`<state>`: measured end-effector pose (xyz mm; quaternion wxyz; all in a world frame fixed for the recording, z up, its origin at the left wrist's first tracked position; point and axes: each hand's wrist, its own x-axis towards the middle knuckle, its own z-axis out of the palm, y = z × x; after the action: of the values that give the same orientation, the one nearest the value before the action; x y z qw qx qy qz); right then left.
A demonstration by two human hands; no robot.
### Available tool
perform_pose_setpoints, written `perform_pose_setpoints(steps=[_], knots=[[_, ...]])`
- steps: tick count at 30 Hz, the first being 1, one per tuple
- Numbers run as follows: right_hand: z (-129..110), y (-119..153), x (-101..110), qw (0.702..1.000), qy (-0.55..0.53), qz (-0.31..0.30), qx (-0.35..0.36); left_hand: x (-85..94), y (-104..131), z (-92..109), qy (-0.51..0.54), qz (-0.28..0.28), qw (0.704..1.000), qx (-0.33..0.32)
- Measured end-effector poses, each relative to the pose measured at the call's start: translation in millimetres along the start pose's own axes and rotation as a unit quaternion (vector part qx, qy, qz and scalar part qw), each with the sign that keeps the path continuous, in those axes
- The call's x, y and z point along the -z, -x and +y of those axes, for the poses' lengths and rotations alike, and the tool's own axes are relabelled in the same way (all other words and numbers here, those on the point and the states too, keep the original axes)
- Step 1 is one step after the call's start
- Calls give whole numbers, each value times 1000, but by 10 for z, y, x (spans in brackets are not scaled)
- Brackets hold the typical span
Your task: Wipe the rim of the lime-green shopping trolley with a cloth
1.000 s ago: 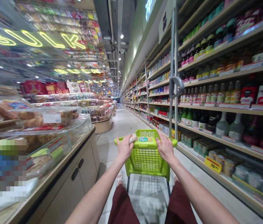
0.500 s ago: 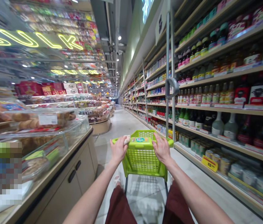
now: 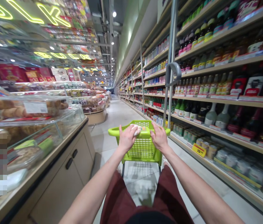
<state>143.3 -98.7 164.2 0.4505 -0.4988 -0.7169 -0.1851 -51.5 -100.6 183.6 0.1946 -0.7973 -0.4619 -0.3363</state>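
Observation:
A bright green shopping cart (image 3: 143,151) with a plastic lattice basket stands in front of me. My left hand (image 3: 127,138) presses a crumpled white wipe (image 3: 136,129) onto the cart's handle (image 3: 114,132), left of its middle; whether it is cloth or tissue I cannot tell. Closed round the right part of the same handle is my right hand (image 3: 160,138), its thumb on the near side. Between the hands, a colourful label (image 3: 143,128) on the handle is partly covered by the wipe.
On the left runs a wooden counter (image 3: 58,174) with glass-fronted packed baked goods. Tall shelves (image 3: 215,99) of bottles and cans line the right side, with a grey pole and hook (image 3: 173,73) at their front. A tiled aisle (image 3: 117,109) leads ahead between them.
My left hand has slid right along the handle with the wipe, from near the left end towards the label. My right hand keeps its place on the handle. The view has shifted slightly.

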Motion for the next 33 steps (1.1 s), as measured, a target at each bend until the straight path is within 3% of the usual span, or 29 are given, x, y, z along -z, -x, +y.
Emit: perform_pose_setpoints(steps=[4,7,9,12,16,19,24,26,29,33], knots=[[0,9,-5,1000,-20,-2,-8,113,208,-628,-45,37,991,117],[-19,14,-16,999,-28,4,-18,144,243,-787,-40,58,986,152],[-34,14,-20,999,-29,8,-23,105,203,-679,-22,55,989,138],[-55,5,-12,999,-30,6,-34,7,88,-305,3,42,994,104],[-74,-5,30,999,-30,-7,-43,-36,-54,123,13,-2,1000,9],[-71,14,84,999,-25,-4,-49,19,-51,53,8,-19,1000,-3],[-20,86,138,998,-16,19,-66,155,137,-614,-13,8,993,115],[-2,112,131,997,-16,25,-69,177,177,-768,-13,24,987,157],[-10,131,96,997,-19,25,-65,145,128,-632,-1,31,987,160],[-82,109,56,998,-23,22,-52,41,-71,-13,18,-1,998,54]])
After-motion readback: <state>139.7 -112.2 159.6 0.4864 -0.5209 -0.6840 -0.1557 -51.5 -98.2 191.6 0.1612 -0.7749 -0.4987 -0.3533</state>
